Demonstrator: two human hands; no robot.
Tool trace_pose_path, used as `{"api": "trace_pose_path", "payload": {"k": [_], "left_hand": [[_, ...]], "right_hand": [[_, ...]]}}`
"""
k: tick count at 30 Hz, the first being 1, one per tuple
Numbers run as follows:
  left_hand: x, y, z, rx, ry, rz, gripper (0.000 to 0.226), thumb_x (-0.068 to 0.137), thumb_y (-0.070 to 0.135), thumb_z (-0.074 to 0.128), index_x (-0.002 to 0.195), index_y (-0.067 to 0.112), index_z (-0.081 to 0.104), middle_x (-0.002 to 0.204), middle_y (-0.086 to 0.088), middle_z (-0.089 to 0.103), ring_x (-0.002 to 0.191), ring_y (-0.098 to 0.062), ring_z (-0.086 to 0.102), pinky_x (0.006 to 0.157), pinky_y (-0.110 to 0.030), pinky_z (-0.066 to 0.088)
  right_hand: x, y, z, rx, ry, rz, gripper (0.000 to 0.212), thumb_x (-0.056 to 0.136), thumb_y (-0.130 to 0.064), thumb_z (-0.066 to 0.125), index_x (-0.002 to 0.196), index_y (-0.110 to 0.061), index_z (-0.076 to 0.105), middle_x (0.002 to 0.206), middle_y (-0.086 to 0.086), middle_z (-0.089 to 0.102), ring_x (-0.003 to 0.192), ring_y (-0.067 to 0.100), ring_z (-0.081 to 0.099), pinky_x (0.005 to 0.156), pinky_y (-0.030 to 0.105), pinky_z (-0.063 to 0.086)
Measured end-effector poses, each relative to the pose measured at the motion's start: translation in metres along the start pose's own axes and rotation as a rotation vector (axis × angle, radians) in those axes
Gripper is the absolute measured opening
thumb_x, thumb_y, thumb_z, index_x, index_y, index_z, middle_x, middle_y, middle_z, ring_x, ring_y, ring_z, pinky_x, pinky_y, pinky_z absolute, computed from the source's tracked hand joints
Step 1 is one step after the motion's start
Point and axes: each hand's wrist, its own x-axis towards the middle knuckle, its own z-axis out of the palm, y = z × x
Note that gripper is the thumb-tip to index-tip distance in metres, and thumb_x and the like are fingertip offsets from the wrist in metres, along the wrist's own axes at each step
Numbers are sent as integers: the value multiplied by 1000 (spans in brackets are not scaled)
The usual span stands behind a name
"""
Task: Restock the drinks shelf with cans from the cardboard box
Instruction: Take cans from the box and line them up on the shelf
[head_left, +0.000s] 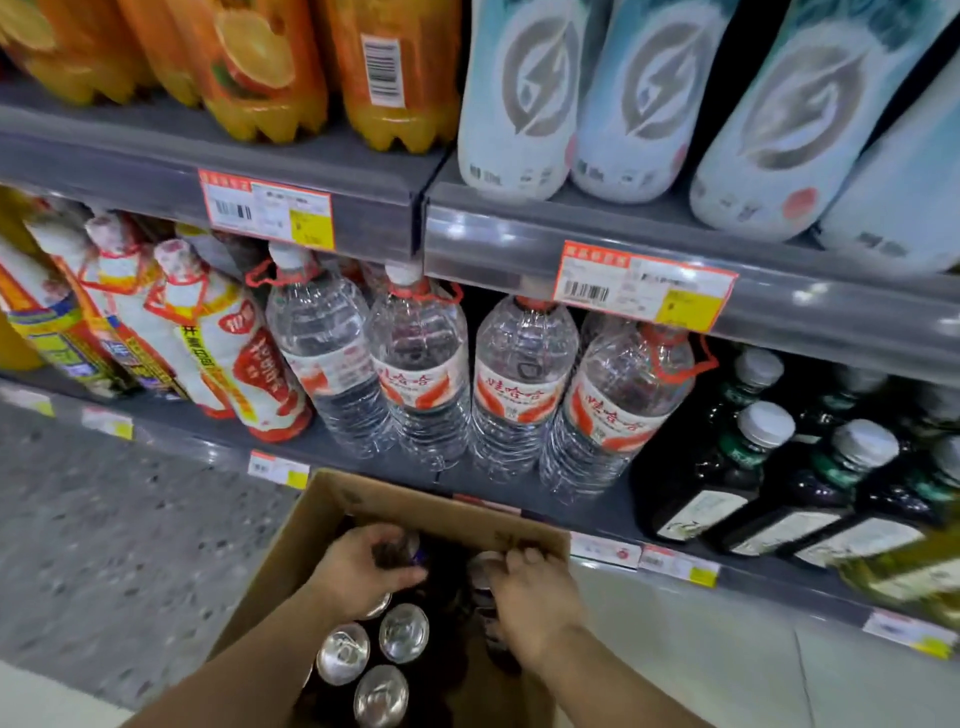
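Note:
An open cardboard box (332, 499) stands on the floor below the shelves and holds several silver-topped cans (404, 633). Both my hands reach down into it. My left hand (358, 569) curls its fingers round the top of a can (410, 543) at the far left of the box. My right hand (530, 597) grips another can (480, 566) at the far right; most of that can is hidden by my fingers. The drinks shelf (322, 447) runs just behind the box.
Clear water bottles (421, 374) and red-and-white bottles (228, 353) fill the lower shelf, with dark glass bottles (753, 467) at right. Orange soda (270, 67) and pale blue bottles (524, 93) stand above. Speckled grey floor (104, 519) lies at left.

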Motion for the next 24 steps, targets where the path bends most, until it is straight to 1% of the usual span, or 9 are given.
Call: {"api": "trace_pose_path", "payload": {"k": [2, 5, 8, 11, 13, 16, 18, 22, 24], "left_hand": [[2, -1, 2, 59, -37, 9, 62, 45, 62, 77, 100, 38, 63, 104, 8, 70, 103, -8, 63, 97, -23, 45], [6, -2, 4, 143, -55, 18, 69, 55, 57, 78, 117, 29, 65, 116, 5, 66, 111, -12, 60, 100, -23, 43], [7, -4, 5, 188, -60, 2, 72, 60, 58, 78, 124, 27, 61, 123, 0, 61, 117, -17, 56, 102, -26, 42], [12, -12, 9, 231, -55, -9, 89, 43, 80, 62, 119, 35, 63, 122, 4, 63, 112, -14, 59, 99, -28, 46], [17, -20, 11, 240, -41, -17, 93, 36, 84, 56, 116, 38, 64, 120, 6, 64, 110, -13, 60, 97, -29, 47], [18, -22, 16, 224, -34, -13, 78, 48, 71, 72, 116, 34, 65, 120, 4, 62, 112, -15, 58, 97, -31, 47], [20, -20, 21, 226, -17, 5, 63, 53, 60, 81, 108, 34, 67, 116, 4, 63, 108, -16, 59, 96, -32, 46], [32, -22, 29, 132, -23, 6, 47, 44, 37, 94, 82, 23, 70, 101, -3, 69, 95, -18, 59, 95, -32, 40], [39, -32, 31, 172, -2, -9, 61, 28, 56, 89, 76, 22, 69, 94, 0, 72, 94, -20, 64, 97, -39, 43]], "right_hand": [[1, -1, 2, -31, -12, 9, 48, 86, -28, 59, 130, -11, 51, 129, 16, 50, 116, 34, 43, 96, 42, 35], [3, -2, 4, -67, -22, 19, 49, 86, -29, 60, 129, -6, 53, 129, 18, 50, 117, 35, 43, 97, 42, 34], [2, -3, 4, -82, -12, 21, 45, 88, -27, 57, 129, -7, 53, 129, 17, 49, 117, 35, 43, 98, 43, 33], [1, -4, 4, -86, -7, 27, 41, 90, -21, 54, 128, -7, 54, 128, 18, 49, 117, 36, 42, 99, 43, 33], [1, -5, 4, -76, -6, 34, 40, 90, -20, 54, 128, -7, 54, 128, 18, 48, 117, 36, 42, 100, 43, 32], [-3, -4, -1, -37, -15, 45, 39, 90, -20, 54, 127, -6, 54, 128, 20, 46, 117, 37, 41, 99, 44, 31], [-6, -4, -4, -45, -36, 56, 37, 92, -22, 53, 125, -5, 55, 129, 22, 46, 116, 38, 40, 98, 44, 31], [-5, -7, 7, -189, -99, 24, 33, 97, -18, 40, 119, -8, 61, 126, 15, 59, 115, 32, 48, 97, 40, 32], [-1, -8, 13, -162, -120, 33, 34, 97, -16, 37, 119, -7, 62, 125, 13, 62, 117, 29, 50, 103, 39, 29]]}}
